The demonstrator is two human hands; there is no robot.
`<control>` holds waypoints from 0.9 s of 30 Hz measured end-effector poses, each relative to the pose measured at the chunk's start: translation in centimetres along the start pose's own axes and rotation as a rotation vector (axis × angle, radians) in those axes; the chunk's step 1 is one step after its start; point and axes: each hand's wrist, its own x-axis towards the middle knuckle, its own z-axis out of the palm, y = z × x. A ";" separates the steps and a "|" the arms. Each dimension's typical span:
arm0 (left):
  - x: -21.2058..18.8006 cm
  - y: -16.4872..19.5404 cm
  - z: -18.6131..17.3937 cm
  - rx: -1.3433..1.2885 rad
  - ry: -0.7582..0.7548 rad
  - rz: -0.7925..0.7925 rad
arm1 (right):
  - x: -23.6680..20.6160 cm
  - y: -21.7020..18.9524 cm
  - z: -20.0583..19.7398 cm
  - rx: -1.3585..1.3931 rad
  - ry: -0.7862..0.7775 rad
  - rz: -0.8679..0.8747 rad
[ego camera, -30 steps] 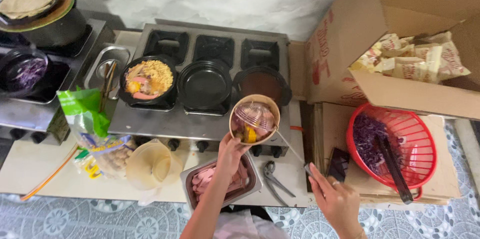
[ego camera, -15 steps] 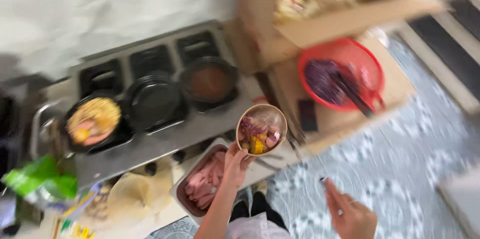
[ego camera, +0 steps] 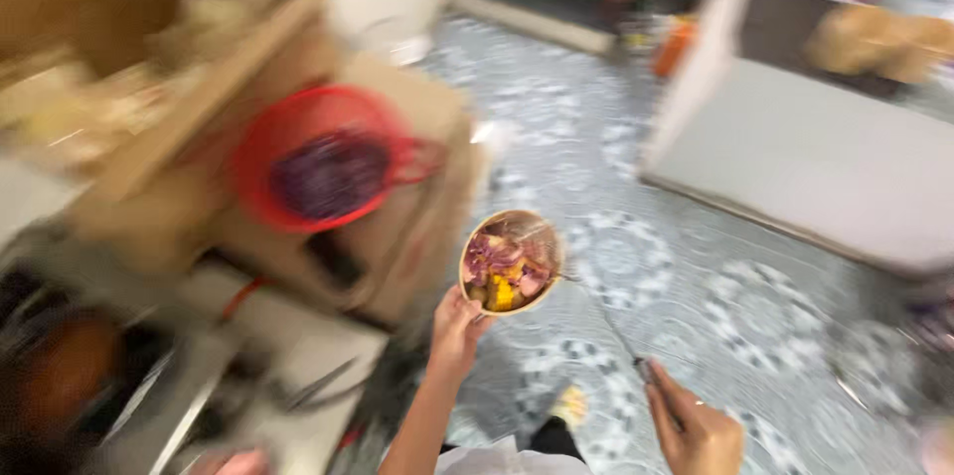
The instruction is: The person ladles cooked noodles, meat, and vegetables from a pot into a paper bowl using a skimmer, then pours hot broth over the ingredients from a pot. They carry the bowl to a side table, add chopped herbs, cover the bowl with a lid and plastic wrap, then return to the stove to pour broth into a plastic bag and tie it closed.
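Over patterned floor (ego camera: 636, 266), left hand (ego camera: 455, 328) fingers pinch the upright bowl (ego camera: 511, 262) from beneath; right hand (ego camera: 702, 430) fingers grip a fork (ego camera: 606, 321) slanting up into it.

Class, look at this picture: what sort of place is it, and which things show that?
Probably a small food-preparation stall or kitchen. A left hand holds a bowl of mixed food, a red strainer of purple vegetable sits on cardboard boxes, above a patterned floor.
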 end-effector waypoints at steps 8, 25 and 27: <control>7.5 -13.3 17.9 -0.066 -0.285 -0.214 | -0.6 15.7 -8.0 -0.109 0.137 0.251; 33.6 -33.0 41.2 -0.005 -0.415 -0.407 | 16.8 42.5 -7.0 -0.014 0.323 0.617; 36.7 -34.6 44.4 0.004 -0.379 -0.409 | 19.8 45.5 -7.4 0.049 0.356 0.624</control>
